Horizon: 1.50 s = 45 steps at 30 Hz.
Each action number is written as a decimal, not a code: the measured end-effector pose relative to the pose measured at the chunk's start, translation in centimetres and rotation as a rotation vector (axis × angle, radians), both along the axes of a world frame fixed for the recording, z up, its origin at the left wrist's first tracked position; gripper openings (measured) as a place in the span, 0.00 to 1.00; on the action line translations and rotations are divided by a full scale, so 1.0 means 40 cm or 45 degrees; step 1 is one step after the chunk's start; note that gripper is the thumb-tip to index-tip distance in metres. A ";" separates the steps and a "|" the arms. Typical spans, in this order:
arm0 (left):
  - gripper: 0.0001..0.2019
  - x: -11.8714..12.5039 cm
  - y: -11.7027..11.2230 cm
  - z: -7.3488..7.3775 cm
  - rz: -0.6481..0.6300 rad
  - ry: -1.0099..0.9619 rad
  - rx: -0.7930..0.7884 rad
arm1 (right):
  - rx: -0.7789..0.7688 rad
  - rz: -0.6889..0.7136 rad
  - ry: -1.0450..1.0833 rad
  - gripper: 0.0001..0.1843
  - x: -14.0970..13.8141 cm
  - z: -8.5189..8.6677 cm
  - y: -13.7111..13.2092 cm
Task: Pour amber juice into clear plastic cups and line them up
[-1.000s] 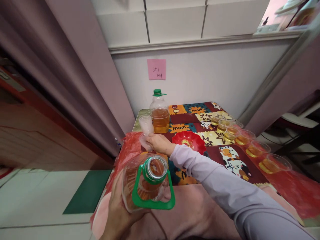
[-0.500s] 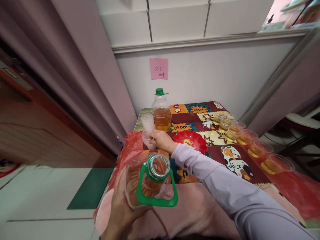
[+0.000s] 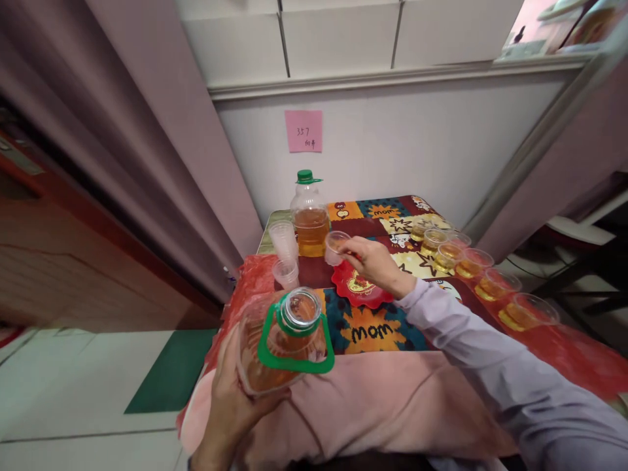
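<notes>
My left hand (image 3: 230, 399) is wrapped round a large clear plastic jug (image 3: 275, 353) with a green handle ring, its mouth uncapped and amber liquid inside. Pinched by the rim, a clear plastic cup (image 3: 335, 251) hangs from my right hand (image 3: 373, 261), above the red scalloped plate (image 3: 360, 294). No liquid shows in that cup. Left of it stand a tall stack of clear cups (image 3: 284, 243) and a shorter cup or stack (image 3: 285, 273). Behind them is a second jug (image 3: 311, 229), capped in green and partly full of amber liquid.
Several cups of yellow liquid (image 3: 490, 285) stand in a row along the table's right side. A patterned cloth (image 3: 373, 330) and red plastic film (image 3: 255, 278) cover the table. A pink note (image 3: 304, 131) is stuck to the wall behind.
My right hand has lifted a cup from beside the stack and carried it right, over by the red plate. My left hand keeps its hold on the jug.
</notes>
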<state>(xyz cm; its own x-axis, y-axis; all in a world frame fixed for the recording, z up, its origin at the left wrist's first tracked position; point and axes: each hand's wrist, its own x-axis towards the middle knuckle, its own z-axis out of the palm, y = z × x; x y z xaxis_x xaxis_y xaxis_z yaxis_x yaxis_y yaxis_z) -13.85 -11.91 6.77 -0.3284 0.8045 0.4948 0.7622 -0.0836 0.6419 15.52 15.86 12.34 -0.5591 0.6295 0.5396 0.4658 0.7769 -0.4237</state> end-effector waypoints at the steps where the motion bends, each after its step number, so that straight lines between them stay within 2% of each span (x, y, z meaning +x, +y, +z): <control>1: 0.58 -0.001 0.003 0.000 -0.015 -0.011 0.030 | -0.006 -0.042 -0.066 0.11 0.045 -0.020 0.002; 3: 0.58 0.001 0.010 0.004 -0.049 -0.030 0.076 | -0.045 -0.122 -0.196 0.10 0.116 -0.062 0.002; 5: 0.58 0.006 0.018 0.013 -0.049 -0.050 0.077 | -0.088 -0.170 -0.286 0.10 0.156 -0.100 -0.002; 8: 0.57 0.013 0.025 0.026 -0.047 -0.065 0.042 | -0.118 -0.201 -0.324 0.11 0.172 -0.141 -0.009; 12: 0.55 0.019 0.030 0.033 -0.050 -0.052 0.033 | -0.138 -0.244 -0.330 0.12 0.166 -0.167 -0.010; 15: 0.55 0.022 0.034 0.038 -0.051 -0.040 0.022 | -0.145 -0.257 -0.330 0.13 0.172 -0.168 -0.011; 18: 0.58 0.022 0.040 0.041 -0.065 -0.016 0.014 | -0.133 -0.256 -0.304 0.16 0.189 -0.144 -0.023; 20: 0.59 0.020 0.043 0.040 -0.067 -0.007 0.015 | -0.098 -0.261 -0.187 0.20 0.200 -0.114 -0.042; 22: 0.59 0.017 0.047 0.038 -0.066 0.011 0.012 | -0.094 -0.265 0.054 0.20 0.198 -0.082 -0.071; 23: 0.59 0.017 0.050 0.037 -0.066 0.026 0.011 | -0.143 -0.250 0.203 0.20 0.191 -0.070 -0.089; 25: 0.58 0.021 0.056 0.037 -0.072 0.066 0.011 | -0.388 -0.124 0.487 0.25 0.157 -0.060 -0.131; 26: 0.58 0.025 0.059 0.037 -0.077 0.086 0.009 | -0.569 -0.009 0.606 0.31 0.132 -0.065 -0.154; 29: 0.59 0.038 0.070 0.041 -0.081 0.144 -0.009 | -1.107 0.402 0.817 0.60 0.035 -0.107 -0.219; 31: 0.60 0.046 0.076 0.044 -0.067 0.187 -0.026 | -1.338 0.579 0.902 0.73 -0.030 -0.143 -0.252; 32: 0.61 0.049 0.079 0.045 -0.061 0.206 -0.035 | -1.409 0.645 0.950 0.77 -0.058 -0.158 -0.264; 35: 0.62 0.053 0.087 0.047 -0.069 0.230 -0.060 | -1.493 0.766 1.104 0.77 -0.115 -0.185 -0.275; 38: 0.62 0.055 0.096 0.049 -0.074 0.223 -0.082 | -1.496 0.807 1.176 0.77 -0.134 -0.189 -0.263; 45: 0.61 0.070 0.117 0.062 -0.152 0.248 -0.128 | -1.530 0.740 1.168 0.86 -0.131 -0.197 -0.253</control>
<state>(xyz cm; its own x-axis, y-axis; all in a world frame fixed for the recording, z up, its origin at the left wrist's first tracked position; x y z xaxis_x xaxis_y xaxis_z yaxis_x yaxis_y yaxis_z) -11.04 -7.22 9.23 -0.1342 0.8803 0.4550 0.8608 -0.1239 0.4936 10.29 5.75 4.46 -0.6441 0.7418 0.1867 -0.4959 -0.2191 -0.8403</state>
